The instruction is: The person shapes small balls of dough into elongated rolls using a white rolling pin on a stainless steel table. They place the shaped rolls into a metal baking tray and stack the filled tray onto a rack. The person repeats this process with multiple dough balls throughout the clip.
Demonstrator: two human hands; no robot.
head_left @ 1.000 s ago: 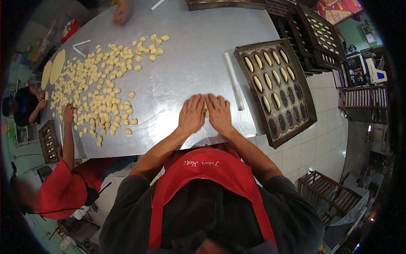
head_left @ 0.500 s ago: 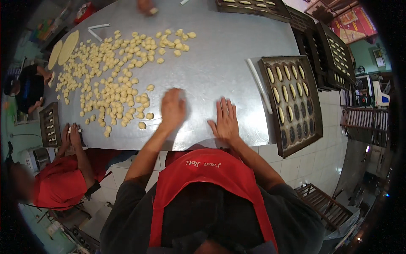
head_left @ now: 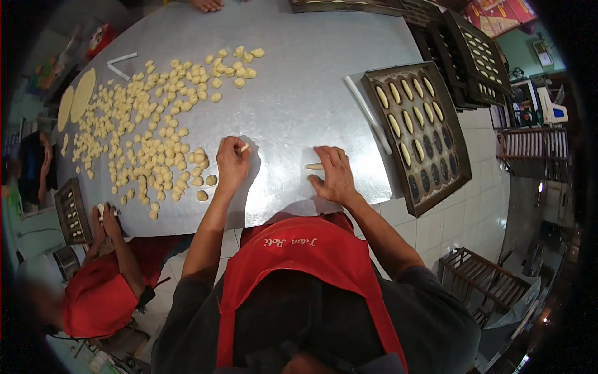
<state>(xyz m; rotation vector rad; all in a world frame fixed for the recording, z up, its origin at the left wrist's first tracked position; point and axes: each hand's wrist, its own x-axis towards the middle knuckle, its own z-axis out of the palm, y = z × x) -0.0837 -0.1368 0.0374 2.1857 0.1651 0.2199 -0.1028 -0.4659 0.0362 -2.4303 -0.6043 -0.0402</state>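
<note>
My left hand (head_left: 232,165) is closed, pinching a small pale dough piece (head_left: 245,148) at its fingertips just above the metal table (head_left: 280,93). To its left lie many round dough balls (head_left: 159,146), a few of them close to my wrist. A slim dough stick (head_left: 313,166) rests on the table at my right hand (head_left: 335,174). That hand is curved over the stick's right end, thumb and fingers apart on either side of it; the covered end is hidden.
At right, a dark moulded tray (head_left: 417,137) holds several dough sticks, with a white rod (head_left: 369,115) alongside. More trays (head_left: 476,56) are stacked beyond. A co-worker in red (head_left: 103,293) handles dough at left; another person's hand (head_left: 207,5) rests at the far edge.
My left hand has gone from flat to pinching a dough piece. My right hand has curled from lying flat, and a dough stick now shows beside it. The whole view has shifted slightly.
</note>
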